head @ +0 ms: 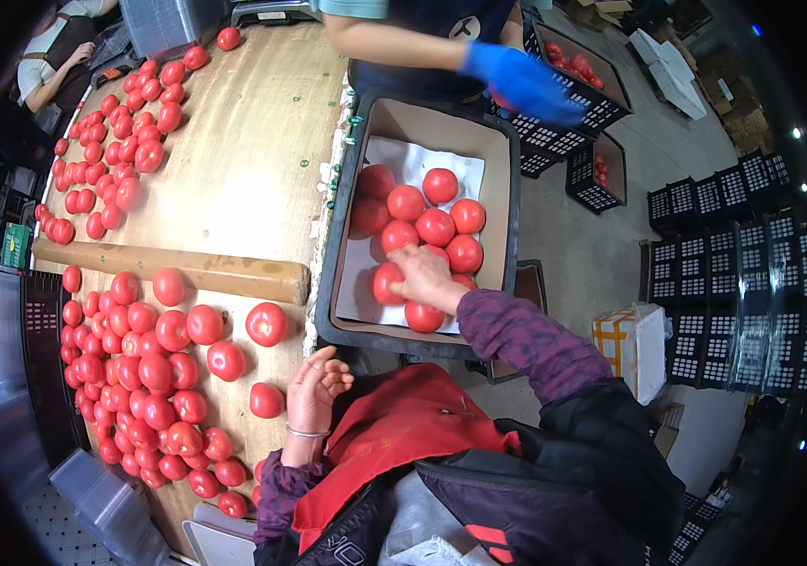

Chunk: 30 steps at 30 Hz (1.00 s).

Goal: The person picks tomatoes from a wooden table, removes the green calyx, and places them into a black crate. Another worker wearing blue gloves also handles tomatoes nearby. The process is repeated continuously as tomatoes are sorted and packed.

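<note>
My right hand (423,274) is inside a black plastic crate (509,212), its thumb and fingers on a red tomato (383,284); whether it grips it I cannot tell. Several more tomatoes, such as one tomato (440,185), lie around it on a white paper sheet (463,164) over the cardboard lining (438,120). By the crate's near left corner, my left hand (313,385) hovers with nothing in it, fingers loosely curled and apart. A single tomato (267,400) sits on the wooden table (262,361) just left of that hand.
A wooden divider bar (177,270) separates two groups of tomatoes on the table. Opposite me, a co-worker's blue-gloved hand (523,81), blurred, is near a reddish thing. Stacked black crates (729,297) and a taped white foam box (633,347) stand on the right.
</note>
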{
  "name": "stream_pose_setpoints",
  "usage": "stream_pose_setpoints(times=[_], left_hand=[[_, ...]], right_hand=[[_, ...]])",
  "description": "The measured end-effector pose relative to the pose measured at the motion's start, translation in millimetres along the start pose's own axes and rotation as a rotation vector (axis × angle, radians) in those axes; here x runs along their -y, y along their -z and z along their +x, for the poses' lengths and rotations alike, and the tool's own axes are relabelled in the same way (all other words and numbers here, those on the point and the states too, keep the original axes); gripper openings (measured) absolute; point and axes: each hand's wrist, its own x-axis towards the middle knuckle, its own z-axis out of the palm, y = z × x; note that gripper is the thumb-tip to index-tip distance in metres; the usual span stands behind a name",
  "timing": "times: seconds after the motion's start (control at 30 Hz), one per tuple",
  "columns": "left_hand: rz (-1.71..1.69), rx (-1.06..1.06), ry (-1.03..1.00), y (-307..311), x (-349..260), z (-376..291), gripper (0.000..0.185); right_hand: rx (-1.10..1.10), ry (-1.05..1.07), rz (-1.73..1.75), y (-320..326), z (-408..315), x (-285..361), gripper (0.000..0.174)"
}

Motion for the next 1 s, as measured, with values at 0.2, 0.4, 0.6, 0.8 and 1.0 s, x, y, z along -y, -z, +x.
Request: stream_pose_setpoints(times=[0.2, 0.4, 0.6, 0.8, 1.0], left_hand=[[0.14, 0.076, 0.017, -37, 24, 2, 0.028], [0.235, 0.133, -0.042, -51, 18, 14, 0.026], [1.239, 0.181, -0.233, -78, 11, 82, 0.046], [2.233, 0.411, 0.076, -148, 76, 154, 0.078], [2.29, 0.359, -0.05, -146, 113, 164, 0.088]], right_hand=[[0.076, 0.148, -0.489, -47, 1, 25, 0.055], [0.035, 0.078, -0.049, -6, -8, 13, 0.057], [-0.165, -0.134, 1.57, 89, -118, -64, 0.073], [-0.668, -0.276, 2.306, 66, -225, -96, 0.048], [-0.614, -0.329, 2.512, 19, -253, -88, 0.037]])
